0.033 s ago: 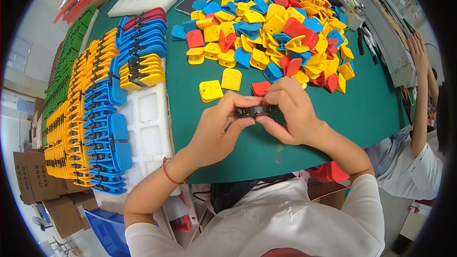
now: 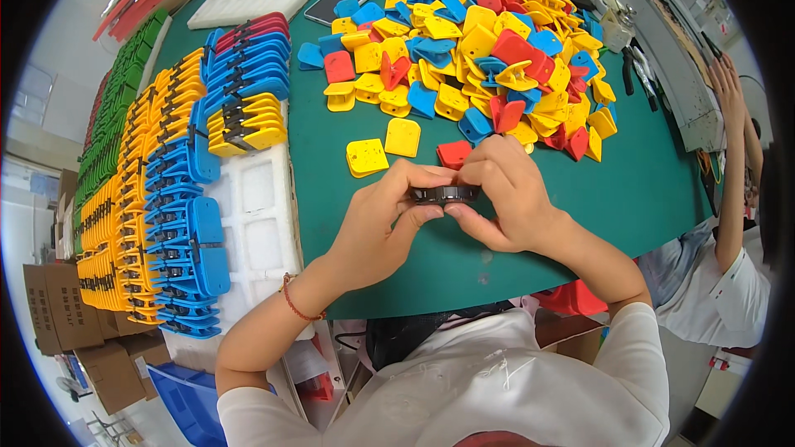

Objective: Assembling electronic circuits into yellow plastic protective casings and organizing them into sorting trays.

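Green tabletop [image 2: 439,277], black part [image 2: 445,194]
Left hand [image 2: 377,219] and right hand [image 2: 512,199], nearly closed, pinch it; colored clips [image 2: 479,41] beyond them.

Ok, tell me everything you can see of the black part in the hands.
The black part looks like glossy plastic, low and wide from this view, with a slightly curved edge. It lies crosswise over the green table, pinched at its left end by the left hand and at its right by the right hand. Fingers hide both ends, so its full outline cannot be told.
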`<state>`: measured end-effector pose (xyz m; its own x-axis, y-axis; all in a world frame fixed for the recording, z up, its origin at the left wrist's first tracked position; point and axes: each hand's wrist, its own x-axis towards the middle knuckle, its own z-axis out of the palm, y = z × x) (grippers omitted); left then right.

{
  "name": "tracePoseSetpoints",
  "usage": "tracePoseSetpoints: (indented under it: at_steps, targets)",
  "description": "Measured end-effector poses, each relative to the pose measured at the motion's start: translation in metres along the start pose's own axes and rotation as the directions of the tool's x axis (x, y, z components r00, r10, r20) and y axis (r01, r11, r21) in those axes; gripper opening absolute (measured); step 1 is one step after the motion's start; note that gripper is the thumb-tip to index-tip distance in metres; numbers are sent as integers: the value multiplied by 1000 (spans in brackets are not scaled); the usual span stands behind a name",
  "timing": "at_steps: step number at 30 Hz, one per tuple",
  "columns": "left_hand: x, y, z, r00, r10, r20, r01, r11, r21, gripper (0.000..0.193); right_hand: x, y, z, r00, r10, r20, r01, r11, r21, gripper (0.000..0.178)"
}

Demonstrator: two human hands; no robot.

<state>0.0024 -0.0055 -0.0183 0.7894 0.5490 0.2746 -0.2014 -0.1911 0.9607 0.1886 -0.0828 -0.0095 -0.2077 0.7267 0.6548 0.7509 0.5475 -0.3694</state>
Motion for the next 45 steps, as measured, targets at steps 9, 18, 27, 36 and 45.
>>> tracePoseSetpoints:
  at_steps: [9,18,27,36,45]
  targets:
    - [-2,11,1,998,-38,56,23,970,244,22,-3,-2,2,998,-38,51,29,985,170,20]
    - [-2,17,-1,932,-324,163,356,901,-247,21,-6,-17,5,773,521,362,-605,436,666,25]
    - [9,20,-13,803,-555,220,590,683,-431,30,5,-9,6,409,585,700,-803,-134,581,33]
    - [5,14,-5,881,-449,147,462,756,-463,23,0,-11,6,692,565,449,-707,404,581,32]
    - [-3,13,0,1000,-10,1,10,998,61,20,-8,-3,5,997,78,22,-81,941,328,18]
